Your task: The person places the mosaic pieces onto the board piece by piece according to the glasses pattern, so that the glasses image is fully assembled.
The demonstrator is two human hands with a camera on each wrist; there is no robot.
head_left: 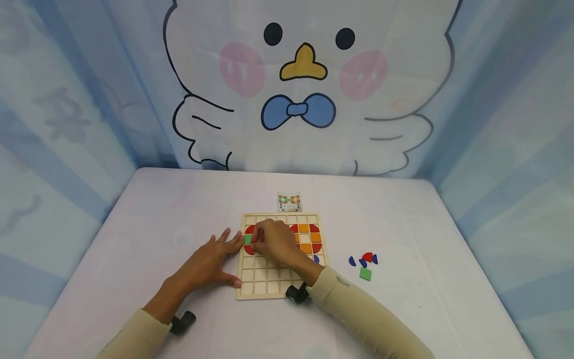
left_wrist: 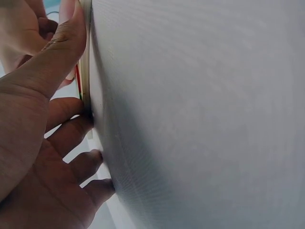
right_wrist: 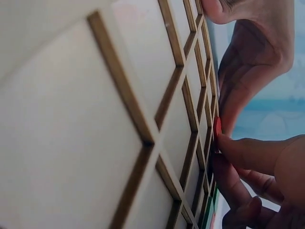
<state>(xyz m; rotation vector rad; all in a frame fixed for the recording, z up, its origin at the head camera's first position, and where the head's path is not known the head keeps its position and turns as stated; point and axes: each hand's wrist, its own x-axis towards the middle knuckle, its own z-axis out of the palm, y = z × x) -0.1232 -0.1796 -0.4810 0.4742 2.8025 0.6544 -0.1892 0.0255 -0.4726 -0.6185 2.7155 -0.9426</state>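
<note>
A wooden grid board (head_left: 260,286) lies on the table, with red quarter-circles (head_left: 316,248), orange squares (head_left: 316,238) and a green square (head_left: 247,239) in its upper cells. My left hand (head_left: 204,264) steadies the board's left edge, fingers spread and thumb at the lower corner. In the left wrist view, the thumb (left_wrist: 71,40) lies along the board's rim. My right hand (head_left: 275,242) reaches over the upper-left cells with bent fingers. In the right wrist view, its thumb tip (right_wrist: 226,141) is right at a red piece (right_wrist: 218,128); I cannot tell whether the fingers pinch anything.
A small pattern card (head_left: 289,202) lies behind the board. To the right are a loose red quarter-circle (head_left: 367,257), several blue pieces (head_left: 352,261) and a green square (head_left: 365,273). One blue piece (head_left: 316,259) sits on the board near my right wrist.
</note>
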